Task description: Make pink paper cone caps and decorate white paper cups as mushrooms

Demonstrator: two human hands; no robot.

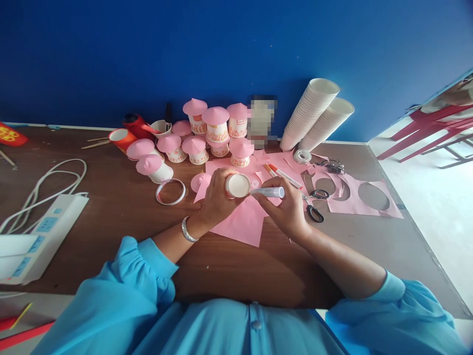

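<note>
A white paper cup (238,186) is gripped in my left hand (220,196), its round end facing up towards me. My right hand (286,204) is closed around a white marker pen (272,192), whose tip points left at the side of the cup. Whether the tip touches the cup, I cannot tell. Beneath both hands lie pink paper sheets (240,224). Just beyond my right hand rest an orange marker (284,175) and a pair of black-handled scissors (315,213).
Several decorated cups with pink cone roofs (216,123) stand against the blue wall. Two tall stacks of paper cups (311,113) lean at the right. A tape roll (302,156), cut pink paper (360,197) and a white ring (170,192) lie around. A power strip (55,236) sits left.
</note>
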